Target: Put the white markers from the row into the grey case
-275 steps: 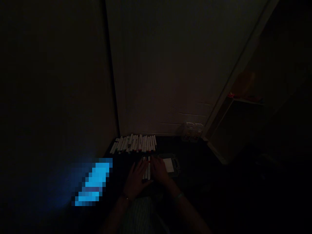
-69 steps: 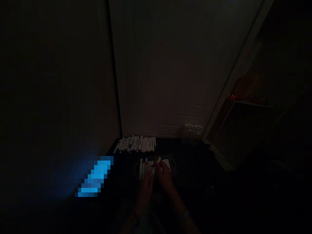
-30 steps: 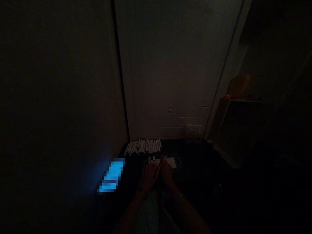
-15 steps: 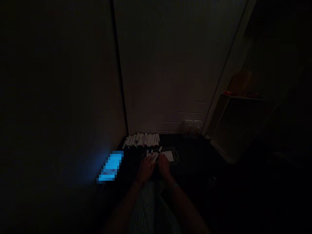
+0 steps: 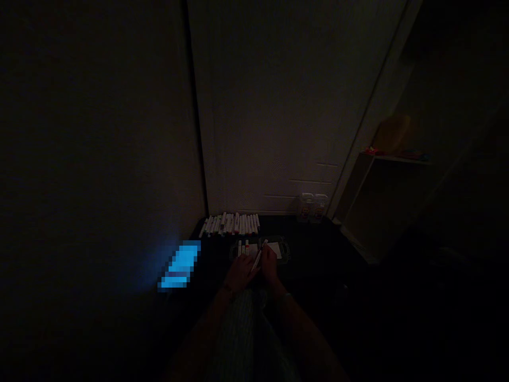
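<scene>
In dim light, a slim white marker [image 5: 257,260] slants between my two hands in the head view. My left hand [image 5: 239,270] is closed around its lower part, fingers curled. The fingers of my right hand [image 5: 270,261] are closed at its upper end; exactly what they pinch is hard to see. Both hands are above the near side of a clear tray [image 5: 288,249]. Inside it, several white markers [image 5: 243,247] stand side by side on the left, one with a red-orange band. A white paper or card [image 5: 275,250] lies on the right, partly behind my right hand.
A row of several white markers [image 5: 230,225] lies along the back left of the dark table [image 5: 314,249]. Two clear packages [image 5: 312,208] stand at the back right. A glowing blue, pixelated screen [image 5: 181,265] is at the left, and a shelf unit [image 5: 358,185] at the right.
The marker between my hands has turned steeper, and its upper end is now closer to my right fingers. My right hand has shifted slightly upward. The view has tilted a little.
</scene>
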### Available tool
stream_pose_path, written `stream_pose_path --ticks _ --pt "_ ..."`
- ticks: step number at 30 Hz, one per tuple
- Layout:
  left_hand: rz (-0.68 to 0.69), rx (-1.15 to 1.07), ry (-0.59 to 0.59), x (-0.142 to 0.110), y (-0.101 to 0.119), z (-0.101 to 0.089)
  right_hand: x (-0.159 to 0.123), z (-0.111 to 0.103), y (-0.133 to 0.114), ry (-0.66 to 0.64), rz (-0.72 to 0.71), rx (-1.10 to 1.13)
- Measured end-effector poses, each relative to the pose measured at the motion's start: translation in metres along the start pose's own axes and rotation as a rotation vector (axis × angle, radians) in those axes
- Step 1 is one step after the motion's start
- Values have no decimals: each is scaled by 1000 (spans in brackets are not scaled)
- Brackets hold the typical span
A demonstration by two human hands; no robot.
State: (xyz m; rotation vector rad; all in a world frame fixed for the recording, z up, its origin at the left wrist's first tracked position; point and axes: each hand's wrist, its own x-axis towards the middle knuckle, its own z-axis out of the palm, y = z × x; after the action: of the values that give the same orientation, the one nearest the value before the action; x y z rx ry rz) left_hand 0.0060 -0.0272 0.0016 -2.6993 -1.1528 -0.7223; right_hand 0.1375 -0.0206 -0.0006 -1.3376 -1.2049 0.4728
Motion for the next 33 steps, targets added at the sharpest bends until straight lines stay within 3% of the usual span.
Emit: stream_pose_path --ticks 8,16,20,24,29,33 --pt "98 -157 -56 -6 1 -1 -1 0 -5 -74 -3 -85" --pt "-351 -343 252 -7 -18 10 -3 1 -4 -137 -52 -196" --pt "-399 -380 321 -2 -16 7 -5 1 -7 -172 -108 -248" --pt "-444 -385 272 1 -12 0 -7 2 -10 -222 -179 -320" --pt "-360 -384 201 2 -17 2 -9 4 -10 -268 -194 -313" --pt "-412 -413 322 3 -24 13 -10 4 -8 -331 -214 -280"
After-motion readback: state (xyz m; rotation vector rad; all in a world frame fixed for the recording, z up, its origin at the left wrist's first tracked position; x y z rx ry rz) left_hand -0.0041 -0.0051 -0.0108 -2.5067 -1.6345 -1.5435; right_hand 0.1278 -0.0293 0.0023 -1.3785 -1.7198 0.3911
